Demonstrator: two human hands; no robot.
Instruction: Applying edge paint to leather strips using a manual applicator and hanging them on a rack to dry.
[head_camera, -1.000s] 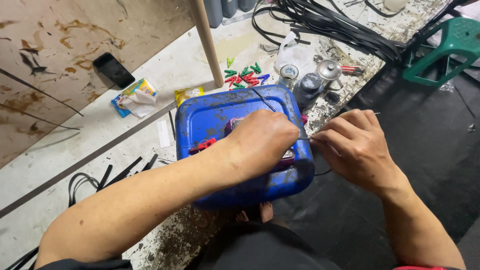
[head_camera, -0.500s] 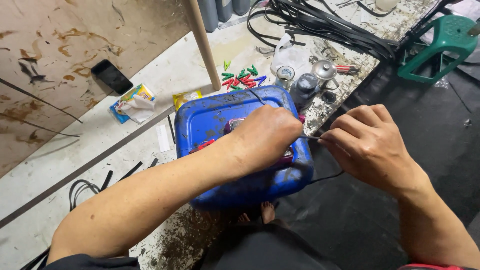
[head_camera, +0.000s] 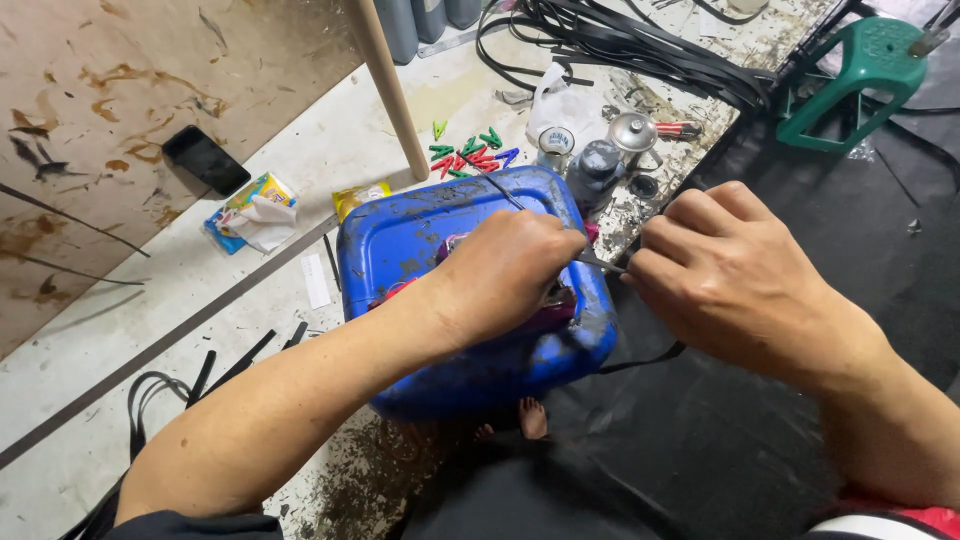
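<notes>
A blue plastic container (head_camera: 400, 240), scuffed with dark marks, lies on its side in front of me. My left hand (head_camera: 505, 270) is closed over something reddish-purple on top of it, most of which is hidden under the fingers. A thin black strip (head_camera: 598, 263) runs from under the left hand to my right hand (head_camera: 735, 280), whose fingers pinch it just off the container's right edge. More black strip (head_camera: 645, 360) trails down below the right hand.
A wooden pole (head_camera: 390, 90) rises behind the container. Colourful clips (head_camera: 470, 155), small tins (head_camera: 610, 150), a black phone (head_camera: 205, 160), a packet (head_camera: 245, 210) and coiled black strips (head_camera: 640, 40) lie on the dirty white surface. A green stool (head_camera: 860, 75) stands far right.
The view has closed in on the container. My right hand has drawn slightly away to the right with the strip; my left hand stays pressed on top.
</notes>
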